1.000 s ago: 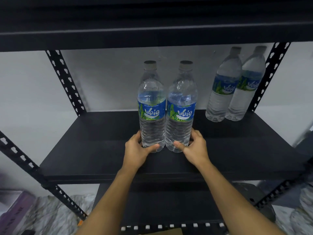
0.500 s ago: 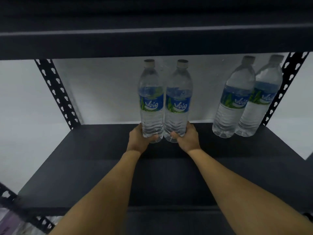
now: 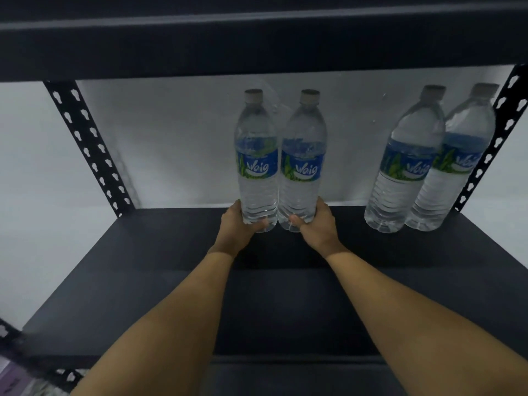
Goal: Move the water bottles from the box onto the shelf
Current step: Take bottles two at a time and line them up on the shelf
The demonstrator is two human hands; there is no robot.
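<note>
Two clear water bottles with blue labels stand upright side by side near the back of the black shelf board [image 3: 143, 281]. My left hand [image 3: 238, 230] grips the base of the left bottle [image 3: 256, 155]. My right hand [image 3: 317, 227] grips the base of the right bottle [image 3: 303, 158]. The two bottles touch each other. Two more bottles of the same kind, one [image 3: 405, 167] and another [image 3: 454, 167], stand together at the back right corner. The box is out of view.
A black shelf board [image 3: 257, 47] hangs low overhead, just above the bottle caps. Perforated black uprights stand at the back left [image 3: 91, 150] and back right [image 3: 491, 144]. A white wall [image 3: 177, 144] lies behind the shelf.
Both hands have pushed the two bottles from the shelf's front edge toward the back wall. My head has moved in closer under the upper board.
</note>
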